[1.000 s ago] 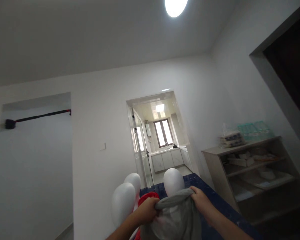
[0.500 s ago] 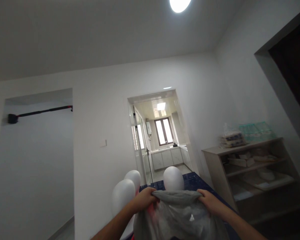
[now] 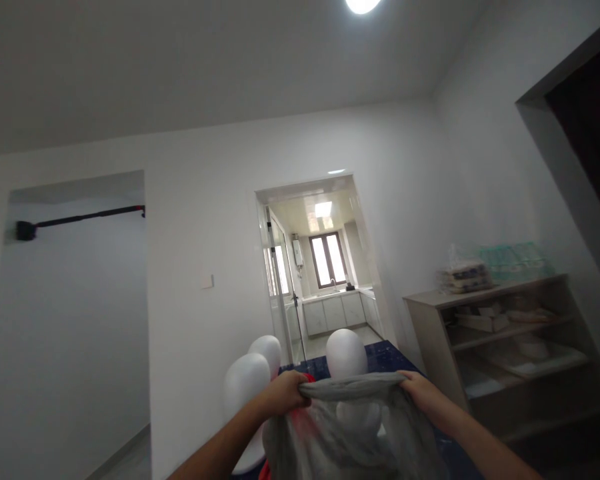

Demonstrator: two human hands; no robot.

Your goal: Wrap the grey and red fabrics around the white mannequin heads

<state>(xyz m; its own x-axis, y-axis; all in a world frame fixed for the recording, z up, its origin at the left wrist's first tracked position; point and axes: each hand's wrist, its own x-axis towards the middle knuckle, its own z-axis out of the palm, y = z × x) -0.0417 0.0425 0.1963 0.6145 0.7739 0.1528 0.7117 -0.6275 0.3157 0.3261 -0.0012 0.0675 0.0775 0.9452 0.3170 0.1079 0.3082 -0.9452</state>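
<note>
White walls (image 3: pixel 200 207) and a grey-lit ceiling (image 3: pixel 220 60) enclose us, and beyond the tabletop's far edge we look through a doorway into a kitchen (image 3: pixel 325 317). Past the right edge we see a shelf unit (image 3: pixel 433 347) with things on its top and shelves. Our dark blue tabletop (image 3: pixel 380 360) shows its far right corner. Above it hangs a sheer grey cloth (image 3: pixel 350 443), in front of a rounded white form (image 3: pixel 347 353) near the far edge. Two more white forms (image 3: pixel 246 383) stand by the left edge. Our left hand (image 3: pixel 285 392) and right hand (image 3: pixel 423 392) each pinch one end of the cloth's gathered upper rim, stretched between them. Something red (image 3: pixel 309 377) shows beside our left hand, partly hidden.
</note>
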